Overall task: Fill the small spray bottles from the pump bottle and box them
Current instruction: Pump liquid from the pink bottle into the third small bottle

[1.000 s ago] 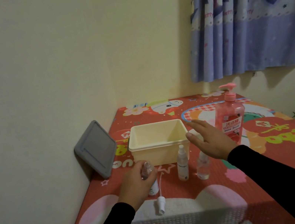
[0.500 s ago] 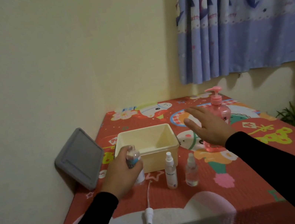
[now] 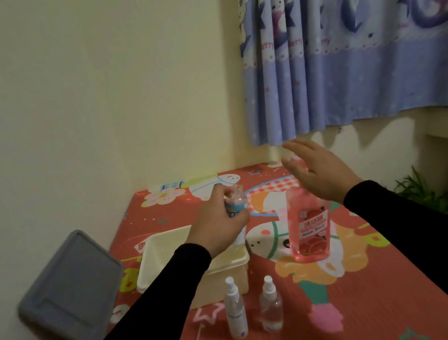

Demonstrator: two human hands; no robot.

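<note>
A pale yellow wall [image 3: 58,108] meets a blue cartoon-print curtain [image 3: 358,43] at the corner; below the curtain, a green plant [image 3: 419,193] stands beside the red-patterned table [image 3: 373,308].

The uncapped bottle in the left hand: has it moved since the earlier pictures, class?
Yes. The uncapped bottle has risen from the mat in front of the cream box and now sits above it, nearer the pump bottle, gripped by the left hand.

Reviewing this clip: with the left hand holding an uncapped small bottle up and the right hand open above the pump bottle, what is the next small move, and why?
Probably the right hand lowers onto the pump head, which it hides, while the left hand brings the open-necked small bottle toward the pink pump bottle. The small bottle is uncapped and raised beside it, so filling looks imminent.
</note>
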